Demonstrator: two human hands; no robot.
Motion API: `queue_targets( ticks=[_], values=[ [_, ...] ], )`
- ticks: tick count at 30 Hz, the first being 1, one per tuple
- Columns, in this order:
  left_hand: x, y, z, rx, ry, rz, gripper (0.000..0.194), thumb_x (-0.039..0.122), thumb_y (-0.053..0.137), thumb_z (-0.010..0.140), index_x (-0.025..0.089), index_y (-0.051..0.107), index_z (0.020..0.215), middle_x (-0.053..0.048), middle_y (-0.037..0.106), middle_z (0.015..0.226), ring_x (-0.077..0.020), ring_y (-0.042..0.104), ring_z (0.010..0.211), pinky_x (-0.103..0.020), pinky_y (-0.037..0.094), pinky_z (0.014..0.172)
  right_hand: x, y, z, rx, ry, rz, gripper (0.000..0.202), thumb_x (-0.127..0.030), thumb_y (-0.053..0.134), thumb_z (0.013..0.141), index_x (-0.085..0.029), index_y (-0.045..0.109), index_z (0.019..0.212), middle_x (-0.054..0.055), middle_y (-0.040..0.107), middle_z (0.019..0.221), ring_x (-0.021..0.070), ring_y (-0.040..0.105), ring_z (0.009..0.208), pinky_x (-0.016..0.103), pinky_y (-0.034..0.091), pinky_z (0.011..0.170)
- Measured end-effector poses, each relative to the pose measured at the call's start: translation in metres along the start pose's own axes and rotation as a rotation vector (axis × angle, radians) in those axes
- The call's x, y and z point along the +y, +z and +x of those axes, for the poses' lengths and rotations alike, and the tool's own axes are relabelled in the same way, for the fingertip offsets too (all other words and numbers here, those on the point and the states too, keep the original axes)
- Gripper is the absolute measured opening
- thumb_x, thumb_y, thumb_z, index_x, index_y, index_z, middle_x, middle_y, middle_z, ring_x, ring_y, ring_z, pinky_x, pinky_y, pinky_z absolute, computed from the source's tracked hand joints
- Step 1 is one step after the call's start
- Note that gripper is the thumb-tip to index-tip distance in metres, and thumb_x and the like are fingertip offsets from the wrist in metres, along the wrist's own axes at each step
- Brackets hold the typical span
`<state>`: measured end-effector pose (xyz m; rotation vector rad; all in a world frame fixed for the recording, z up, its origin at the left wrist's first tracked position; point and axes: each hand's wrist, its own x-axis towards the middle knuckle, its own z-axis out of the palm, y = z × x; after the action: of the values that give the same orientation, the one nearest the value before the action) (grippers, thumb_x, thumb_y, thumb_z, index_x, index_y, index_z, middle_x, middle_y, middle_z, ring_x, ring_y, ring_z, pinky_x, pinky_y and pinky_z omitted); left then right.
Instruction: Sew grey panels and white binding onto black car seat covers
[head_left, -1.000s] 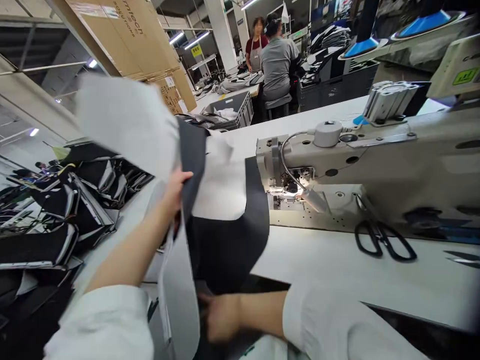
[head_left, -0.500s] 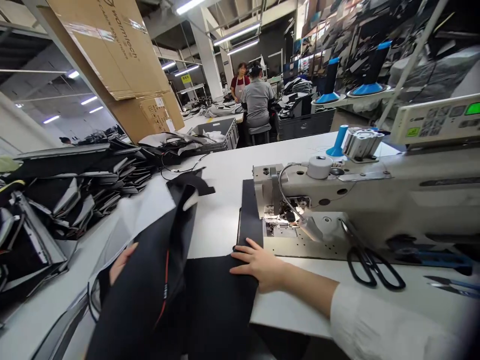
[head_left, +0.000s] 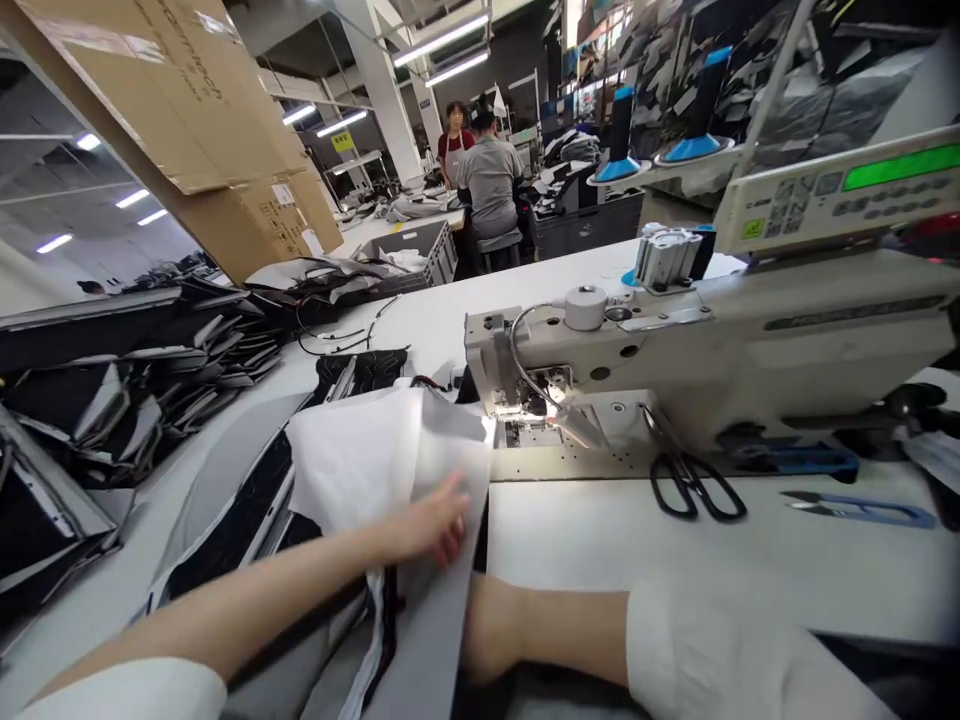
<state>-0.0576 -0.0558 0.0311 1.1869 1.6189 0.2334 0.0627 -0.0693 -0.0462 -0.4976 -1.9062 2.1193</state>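
Observation:
My left hand [head_left: 435,520] reaches over the white backing of a fabric piece [head_left: 352,440] in front of the sewing machine [head_left: 600,340]. It looks slightly blurred, index finger stretched forward and the others loosely bent, with nothing visible in it. Close beside it, the back of my right hand [head_left: 491,625] shows at the right edge of the raised fabric; its fingers are hidden behind the material. The fabric's upper corner lies close to the lit needle area [head_left: 536,405]. Dark quilted parts [head_left: 367,370] lie under and behind the white layer.
Black-handled scissors [head_left: 686,475] rest against the machine bed, with blue thread snips [head_left: 859,508] further right. Stacked dark panels [head_left: 150,370] crowd the left side. A cardboard box [head_left: 187,110] stands behind them. Two people [head_left: 487,180] are at a far table.
The fabric has been turned so its white side faces up and has moved right toward the machine. My left hand came across above it; my right hand slipped behind its edge. The view shifted right.

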Motion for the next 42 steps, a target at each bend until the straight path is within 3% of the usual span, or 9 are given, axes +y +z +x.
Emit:
queue_targets(
  ticks=[3,6,9,13,18,24,30,36,42],
  values=[
    [0.022,-0.062,0.018,0.284,0.379,0.723,0.067,0.043,0.051,0.081,0.019,0.034,0.141,-0.017,0.040,0.142,-0.0340,0.033,0.132,-0.052,0.026,0.107,-0.007,-0.026,-0.003,-0.178,-0.146,-0.395,0.018,-0.005,0.063,0.060,-0.018,0.072,0.066,0.008,0.069,0.076,0.0276,0.057,0.100,0.047,0.024,0.108],
    [0.011,-0.115,0.043,0.567,0.186,1.094,0.066,0.035,0.051,0.079,0.021,0.034,0.142,-0.015,0.022,0.152,-0.0382,0.017,0.138,-0.063,0.012,0.107,-0.013,-0.059,-0.001,-0.120,-0.242,-1.100,0.026,-0.015,0.067,0.063,-0.011,0.072,0.089,0.017,0.066,0.097,0.0377,0.045,0.115,0.062,0.008,0.106],
    [-0.028,-0.131,0.057,0.675,-0.008,1.135,0.068,0.027,0.047,0.080,0.017,0.027,0.145,-0.020,0.024,0.149,-0.0385,0.022,0.137,-0.062,0.017,0.105,-0.014,-0.079,0.000,0.118,-0.256,-1.340,0.047,-0.023,0.058,0.074,-0.017,0.060,0.120,0.020,0.048,0.131,0.0370,0.031,0.129,0.067,0.010,0.103],
    [-0.059,-0.117,0.069,0.711,0.099,1.162,0.058,0.010,0.043,0.076,0.007,0.044,0.134,-0.023,0.032,0.144,-0.0389,0.018,0.138,-0.061,0.009,0.108,-0.010,-0.076,0.008,0.069,-0.292,-1.360,0.061,-0.027,0.058,0.073,-0.021,0.048,0.133,0.018,0.036,0.141,0.0364,0.024,0.133,0.068,0.009,0.103],
    [-0.018,-0.103,0.117,0.479,0.359,1.041,0.034,0.025,0.043,0.084,0.019,0.064,0.110,-0.011,0.065,0.106,-0.0263,0.056,0.106,-0.041,0.037,0.100,-0.001,-0.065,0.021,0.043,-0.322,-1.413,0.029,-0.024,0.055,0.073,-0.018,0.071,0.096,0.014,0.062,0.106,0.0335,0.042,0.115,0.066,0.003,0.105],
    [0.007,-0.100,0.175,0.669,0.356,0.886,0.058,0.041,0.037,0.090,0.014,0.035,0.141,-0.016,0.034,0.145,-0.0354,0.028,0.133,-0.052,0.024,0.107,0.005,-0.064,0.019,0.060,-0.303,-1.441,0.028,-0.021,0.054,0.072,-0.016,0.071,0.094,0.015,0.061,0.108,0.0346,0.041,0.117,0.066,0.006,0.106],
    [-0.024,-0.092,0.147,0.774,0.485,0.840,0.046,0.019,0.035,0.089,0.016,0.046,0.134,-0.010,0.045,0.140,-0.0283,0.038,0.127,-0.047,0.024,0.108,-0.001,-0.056,0.010,0.109,-0.273,-1.466,0.034,-0.019,0.051,0.081,-0.016,0.065,0.112,0.018,0.047,0.132,0.0385,0.028,0.131,0.068,0.020,0.102],
    [-0.012,-0.038,0.115,0.631,0.527,0.850,0.085,0.061,0.059,0.073,0.019,0.034,0.142,-0.012,0.044,0.140,-0.0341,0.039,0.123,-0.045,0.035,0.099,0.006,-0.038,-0.009,0.144,-0.301,-1.462,0.026,-0.020,0.051,0.086,-0.016,0.068,0.105,0.018,0.054,0.122,0.0411,0.034,0.127,0.072,0.022,0.099],
    [-0.001,-0.035,0.133,0.750,0.420,0.651,0.063,0.021,0.040,0.087,0.013,0.021,0.146,-0.013,0.064,0.107,-0.0249,0.058,0.101,-0.035,0.043,0.088,0.012,-0.009,-0.041,0.139,-0.325,-1.406,0.033,-0.019,0.051,0.086,-0.019,0.062,0.117,0.018,0.045,0.135,0.0401,0.028,0.132,0.072,0.022,0.099]
  ],
)
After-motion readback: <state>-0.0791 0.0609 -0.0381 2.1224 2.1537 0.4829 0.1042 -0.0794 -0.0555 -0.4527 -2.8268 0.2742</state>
